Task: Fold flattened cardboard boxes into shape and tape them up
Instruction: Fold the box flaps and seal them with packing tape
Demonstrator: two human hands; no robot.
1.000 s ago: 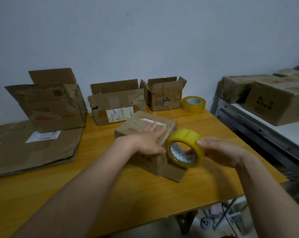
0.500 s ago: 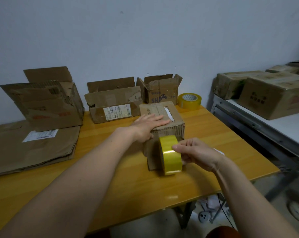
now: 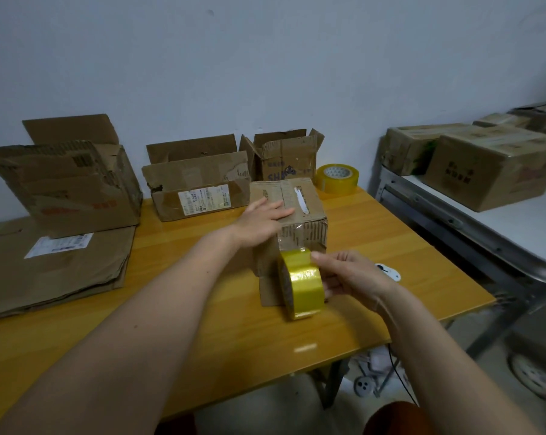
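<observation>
A small brown cardboard box (image 3: pixel 306 211) stands on the yellow wooden table (image 3: pixel 202 324), its top flaps closed. My left hand (image 3: pixel 262 222) presses flat on its top left part with straight fingers. My right hand (image 3: pixel 347 277) grips a yellow tape roll (image 3: pixel 301 284) held on edge against the box's near side. A clear strip of tape runs from the roll up the box's front face. A loose flap pokes out at the box's foot beside the roll.
Three opened boxes (image 3: pixel 199 186) line the wall at the back, with a second tape roll (image 3: pixel 337 178) to their right. Flattened cardboard (image 3: pixel 55 265) lies stacked at the left. A small white object (image 3: pixel 389 272) lies right of my hand. Sealed boxes (image 3: pixel 491 171) sit on a white side table.
The box has been turned square to me and sits farther back. My right hand has swung the tape roll edge-on and lowered it down the box's near side.
</observation>
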